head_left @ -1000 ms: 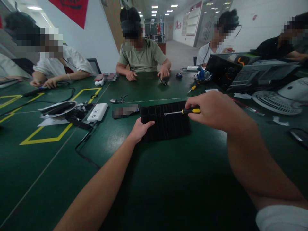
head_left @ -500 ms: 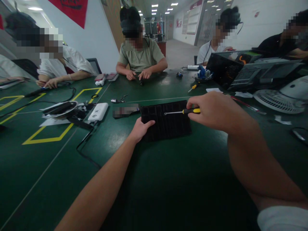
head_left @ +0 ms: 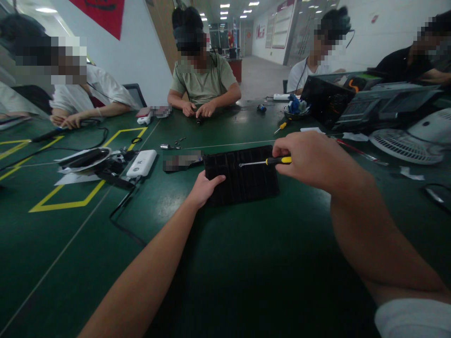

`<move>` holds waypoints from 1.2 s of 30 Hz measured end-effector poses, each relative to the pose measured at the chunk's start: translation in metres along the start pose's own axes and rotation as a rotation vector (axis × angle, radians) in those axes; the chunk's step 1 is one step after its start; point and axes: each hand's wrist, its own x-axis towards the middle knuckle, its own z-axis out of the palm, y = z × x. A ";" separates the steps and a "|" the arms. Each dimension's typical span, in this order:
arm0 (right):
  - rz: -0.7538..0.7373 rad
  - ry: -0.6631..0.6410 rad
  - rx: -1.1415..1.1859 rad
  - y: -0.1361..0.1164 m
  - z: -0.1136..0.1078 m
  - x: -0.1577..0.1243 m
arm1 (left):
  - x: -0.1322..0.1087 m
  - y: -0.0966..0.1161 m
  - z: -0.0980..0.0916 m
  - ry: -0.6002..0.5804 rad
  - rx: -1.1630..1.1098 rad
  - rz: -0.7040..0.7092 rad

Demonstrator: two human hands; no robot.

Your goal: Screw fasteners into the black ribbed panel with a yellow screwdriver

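My left hand (head_left: 207, 187) grips the left edge of a black rectangular plastic panel (head_left: 252, 184), thumb on top and fingers hidden beneath. Ribs and recesses cross the face of the panel. In my right hand (head_left: 306, 157) is a screwdriver (head_left: 259, 163) with a yellow and black handle, pinched by the fingers. Its metal shaft points left across the panel, and the tip lies over the panel's middle. Whether the tip touches the panel I cannot tell.
Left on the green table (head_left: 225, 281) are a white power bank (head_left: 142, 164) with a cable and a plate of parts (head_left: 88, 159). Small metal pieces (head_left: 171, 146) lie beyond the panel. A white fan (head_left: 408, 141) and a dark computer case (head_left: 327, 101) stand right. Several people sit around.
The whole view has shifted slightly to the left. My hands, the panel and the screwdriver keep nearly the same places relative to each other.
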 end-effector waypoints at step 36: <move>0.134 -0.118 -0.027 0.006 0.000 0.005 | 0.002 -0.001 0.000 -0.036 -0.006 0.010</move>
